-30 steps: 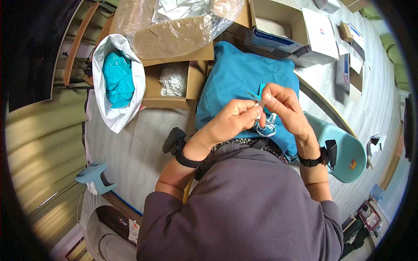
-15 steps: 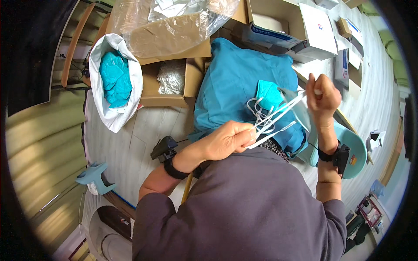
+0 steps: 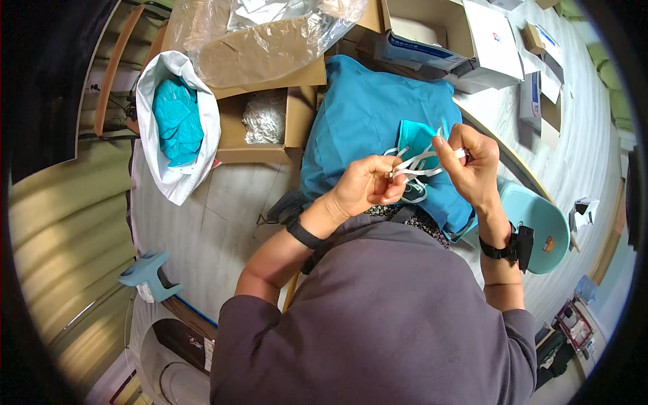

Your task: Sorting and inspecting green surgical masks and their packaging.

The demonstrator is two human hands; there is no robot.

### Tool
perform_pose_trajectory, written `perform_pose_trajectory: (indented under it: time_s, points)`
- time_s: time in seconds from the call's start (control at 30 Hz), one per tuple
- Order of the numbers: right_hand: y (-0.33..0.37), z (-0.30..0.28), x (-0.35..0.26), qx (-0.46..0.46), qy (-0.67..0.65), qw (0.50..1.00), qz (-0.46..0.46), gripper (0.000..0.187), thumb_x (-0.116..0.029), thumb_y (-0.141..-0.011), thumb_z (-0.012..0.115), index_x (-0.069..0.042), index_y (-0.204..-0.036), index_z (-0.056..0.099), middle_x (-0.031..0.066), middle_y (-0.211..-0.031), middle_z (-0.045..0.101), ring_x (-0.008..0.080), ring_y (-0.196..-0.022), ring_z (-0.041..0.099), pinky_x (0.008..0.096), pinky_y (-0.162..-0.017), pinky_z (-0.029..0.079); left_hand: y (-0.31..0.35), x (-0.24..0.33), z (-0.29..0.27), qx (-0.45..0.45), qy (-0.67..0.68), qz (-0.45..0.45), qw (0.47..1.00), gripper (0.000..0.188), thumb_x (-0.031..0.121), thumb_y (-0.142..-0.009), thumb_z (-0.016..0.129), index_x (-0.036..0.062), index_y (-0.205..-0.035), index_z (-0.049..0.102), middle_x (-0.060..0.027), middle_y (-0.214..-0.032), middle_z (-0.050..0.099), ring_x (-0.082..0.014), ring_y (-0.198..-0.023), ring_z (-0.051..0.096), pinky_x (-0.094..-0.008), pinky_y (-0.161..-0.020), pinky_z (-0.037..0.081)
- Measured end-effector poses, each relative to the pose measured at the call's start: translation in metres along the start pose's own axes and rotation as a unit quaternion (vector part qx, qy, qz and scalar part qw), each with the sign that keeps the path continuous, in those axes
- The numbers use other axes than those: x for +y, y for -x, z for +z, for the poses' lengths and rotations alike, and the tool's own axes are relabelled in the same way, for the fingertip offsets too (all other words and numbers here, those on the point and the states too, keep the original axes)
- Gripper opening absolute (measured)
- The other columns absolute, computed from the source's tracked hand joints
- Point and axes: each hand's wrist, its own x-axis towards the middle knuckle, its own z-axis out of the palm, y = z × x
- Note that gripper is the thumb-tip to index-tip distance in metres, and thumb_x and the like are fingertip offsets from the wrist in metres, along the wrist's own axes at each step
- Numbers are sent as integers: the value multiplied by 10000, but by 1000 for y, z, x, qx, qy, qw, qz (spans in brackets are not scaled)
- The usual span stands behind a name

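A: how's the hold looking?

B: left hand [image 3: 370,183] has a narrow, pinched grip on the white straps [image 3: 418,173], right hand [image 3: 472,165] is curled tight on them too. Teal mask [image 3: 416,136] is above and right of frame centre, on the blue cloth [image 3: 378,101].

A: tips?

B: imo keep the straps flat, untwist any crossed bits, and tug gently so the mask doesn't get dragged.

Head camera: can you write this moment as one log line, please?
left hand: pinching white straps | right hand: gripping white straps | teal mask: on blue cloth | white bag: teal pieces inside
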Motion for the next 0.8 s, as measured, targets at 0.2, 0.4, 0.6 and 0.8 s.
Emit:
perform_pose_trajectory:
  time_s: [0.2,0.4,0.6,0.8]
  points:
    - [3,5,-2,-9,-37,999,-2,388,-101,-839,696,-59,-587,404,-38,-535,355,44,-511,299,241,-452,238,-15,-10,-14,-22,68,17,997,303,263,-945,414,6,-965,575,-116,-776,609,-163,-636,566,-199,-425,356]
    - [5,5,7,20,-55,997,42,392,-101,-839,702,-73,-589,401,-64,-545,350,27,-528,295,228,-467,222,-16,-8,-13,19,51,46,997,220,220,-966,457,29,-1045,532,-71,-794,589,-133,-664,546,-200,-473,356]
    - [3,6,3,19,-47,997,65,389,-80,-838,693,-71,-592,393,-58,-559,367,30,-538,303,228,-475,225,-13,-7,-17,28,34,41,998,264,278,-963,449,37,-989,554,-63,-789,586,-144,-698,583,-232,-516,395]
    - [10,8,5,22,-46,996,76,386,-45,-843,680,-71,-599,381,-54,-571,375,34,-542,308,226,-488,238,-6,6,-41,79,42,92,992,178,166,-974,489,22,-1053,555,22,-669,444,-67,-572,409,-195,-461,308]
